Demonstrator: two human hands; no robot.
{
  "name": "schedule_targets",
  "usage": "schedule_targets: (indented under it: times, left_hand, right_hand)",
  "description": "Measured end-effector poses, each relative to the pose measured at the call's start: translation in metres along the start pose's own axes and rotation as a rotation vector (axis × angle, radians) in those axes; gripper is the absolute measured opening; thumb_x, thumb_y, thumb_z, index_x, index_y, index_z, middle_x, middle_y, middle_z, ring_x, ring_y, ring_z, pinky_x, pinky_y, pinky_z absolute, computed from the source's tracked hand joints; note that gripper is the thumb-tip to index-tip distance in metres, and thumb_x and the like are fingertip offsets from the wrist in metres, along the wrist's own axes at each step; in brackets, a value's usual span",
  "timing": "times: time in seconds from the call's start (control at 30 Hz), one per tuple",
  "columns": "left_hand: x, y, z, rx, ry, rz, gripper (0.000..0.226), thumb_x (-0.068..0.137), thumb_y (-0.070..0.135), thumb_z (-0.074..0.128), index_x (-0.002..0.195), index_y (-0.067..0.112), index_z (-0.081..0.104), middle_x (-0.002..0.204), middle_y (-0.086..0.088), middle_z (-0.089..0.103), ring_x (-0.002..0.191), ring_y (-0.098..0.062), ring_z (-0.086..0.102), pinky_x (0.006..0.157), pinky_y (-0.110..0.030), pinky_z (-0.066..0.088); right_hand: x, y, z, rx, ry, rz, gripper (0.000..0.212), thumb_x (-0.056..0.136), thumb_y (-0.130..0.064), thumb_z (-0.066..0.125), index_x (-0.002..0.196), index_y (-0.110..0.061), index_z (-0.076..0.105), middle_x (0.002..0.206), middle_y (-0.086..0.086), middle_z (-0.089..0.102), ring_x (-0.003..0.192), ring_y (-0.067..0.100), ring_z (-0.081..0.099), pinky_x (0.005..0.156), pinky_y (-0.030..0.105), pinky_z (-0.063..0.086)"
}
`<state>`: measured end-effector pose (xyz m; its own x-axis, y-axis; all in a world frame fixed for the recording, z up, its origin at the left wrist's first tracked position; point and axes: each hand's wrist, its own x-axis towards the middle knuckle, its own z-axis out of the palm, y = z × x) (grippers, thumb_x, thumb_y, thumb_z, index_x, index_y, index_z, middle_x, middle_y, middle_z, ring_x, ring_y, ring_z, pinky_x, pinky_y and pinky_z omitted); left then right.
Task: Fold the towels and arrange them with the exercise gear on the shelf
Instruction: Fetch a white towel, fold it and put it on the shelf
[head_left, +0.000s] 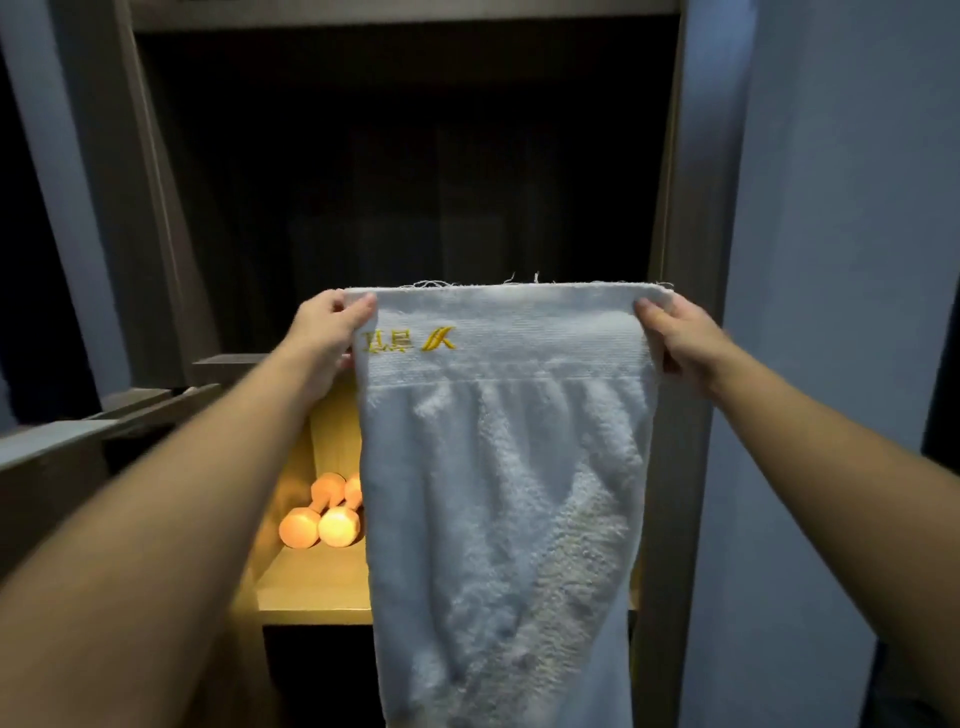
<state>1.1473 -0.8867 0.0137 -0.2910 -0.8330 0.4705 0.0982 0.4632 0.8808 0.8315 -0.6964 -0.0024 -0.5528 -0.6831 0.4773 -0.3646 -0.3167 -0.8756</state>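
Towel (498, 467), white terry: hangs limp in front of the lit shelf (311, 582), partly hiding 2 dumbbells (324, 512) at the back. Stretched taut along the top hem, left hand (327, 332) pinching 1 corner, right hand (680, 338) pinching the other. Looks soft, light and floppy, hardly slippery; probably sags wherever unsupported. Best gripped at corners or hem for square folds.

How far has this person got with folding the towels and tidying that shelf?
Done: two dumbbells lie on the lit shelf. In hand: the left hand and right hand each pinch a top corner of the white towel, which hangs unfolded before the shelf. Left: folding it and placing it by the dumbbells; no folded towel shows, though much of the shelf is hidden.
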Motion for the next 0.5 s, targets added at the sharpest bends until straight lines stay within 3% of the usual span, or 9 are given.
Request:
schedule_targets:
  times: [0.07,0.13,0.27,0.33,0.4,0.5]
  left_hand:
    - [0.003,-0.008,0.027,0.119,0.177,0.077,0.023,0.101,0.025,0.05,0.096,0.004,0.057,0.096,-0.015,0.063,0.09,-0.032,0.058,0.071,-0.036,0.043]
    - [0.003,-0.014,0.041,0.235,0.33,0.181,0.021,0.1,0.028,0.05,0.096,0.008,0.053,0.092,-0.008,0.06,0.082,-0.024,0.052,0.064,-0.028,0.031]
    - [0.012,-0.022,0.021,0.239,0.432,0.281,0.021,0.1,0.031,0.048,0.091,0.012,0.05,0.076,0.009,0.051,0.067,-0.007,0.047,0.05,-0.014,0.03]
    - [0.015,-0.026,0.014,0.304,0.399,0.207,0.025,0.1,0.035,0.049,0.093,0.011,0.053,0.078,0.008,0.053,0.069,-0.005,0.048,0.055,-0.017,0.031]
    - [0.019,-0.031,0.012,0.326,0.308,0.044,0.036,0.096,0.04,0.054,0.097,0.005,0.06,0.086,-0.001,0.059,0.078,-0.017,0.055,0.064,-0.028,0.037]
    - [0.013,-0.036,0.007,0.013,-0.03,-0.354,0.042,0.091,0.043,0.066,0.106,0.004,0.064,0.091,-0.01,0.069,0.084,-0.025,0.067,0.078,-0.033,0.054]
  right_hand:
    - [-0.001,-0.002,0.037,-0.05,0.145,-0.116,0.021,0.103,-0.029,0.047,0.115,-0.016,0.058,0.095,-0.006,0.065,0.08,0.002,0.064,0.064,0.017,0.051]
    - [-0.002,-0.003,0.06,-0.199,0.234,-0.222,0.026,0.103,-0.033,0.043,0.11,-0.013,0.059,0.097,-0.002,0.062,0.087,0.01,0.06,0.071,0.024,0.047]
    - [0.006,0.002,0.045,-0.368,0.348,-0.237,0.027,0.104,-0.036,0.04,0.094,-0.016,0.055,0.083,-0.008,0.054,0.074,0.004,0.049,0.057,0.021,0.034]
    - [0.01,0.009,0.041,-0.4,0.328,-0.188,0.028,0.104,-0.037,0.039,0.095,-0.016,0.054,0.082,-0.009,0.053,0.073,0.0,0.047,0.056,0.021,0.032]
    - [0.014,0.013,0.045,-0.388,0.298,-0.151,0.029,0.104,-0.039,0.04,0.097,-0.016,0.055,0.084,-0.008,0.054,0.075,0.003,0.048,0.056,0.024,0.032]
    - [0.014,0.017,0.045,-0.369,0.287,-0.065,0.034,0.102,-0.042,0.043,0.094,-0.012,0.059,0.084,-0.002,0.058,0.076,0.013,0.053,0.056,0.028,0.034]
